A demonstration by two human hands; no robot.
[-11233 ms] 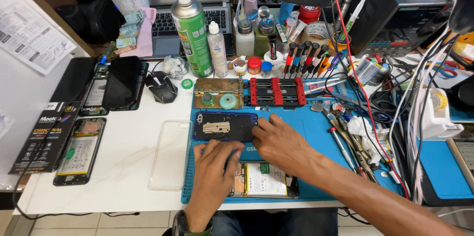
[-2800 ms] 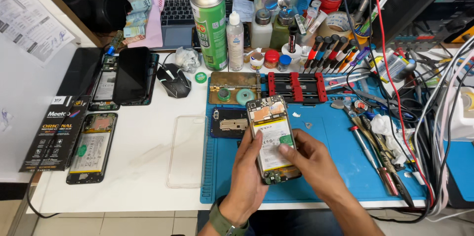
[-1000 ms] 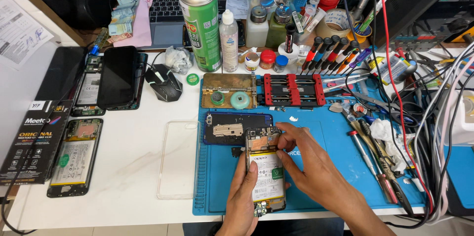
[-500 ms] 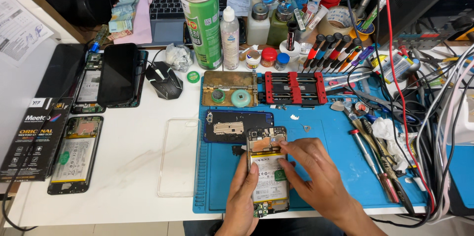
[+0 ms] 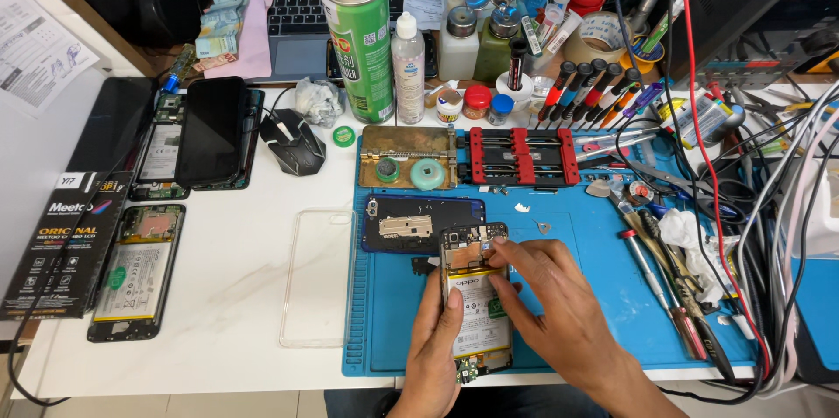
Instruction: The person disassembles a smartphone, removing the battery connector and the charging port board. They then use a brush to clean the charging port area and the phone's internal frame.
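My left hand (image 5: 437,344) clasps the opened phone (image 5: 476,300) over the blue mat (image 5: 594,296) while my right hand (image 5: 546,304) pinches its top board; I judge a slip could tear connectors.

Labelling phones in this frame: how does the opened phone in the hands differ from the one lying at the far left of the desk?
The opened phone in the hands sits on the blue mat, gripped by the left hand with the right hand at its top; the opened phone at far left lies untouched on the white desk. The held one looks smaller. Both lie back-off, battery showing.
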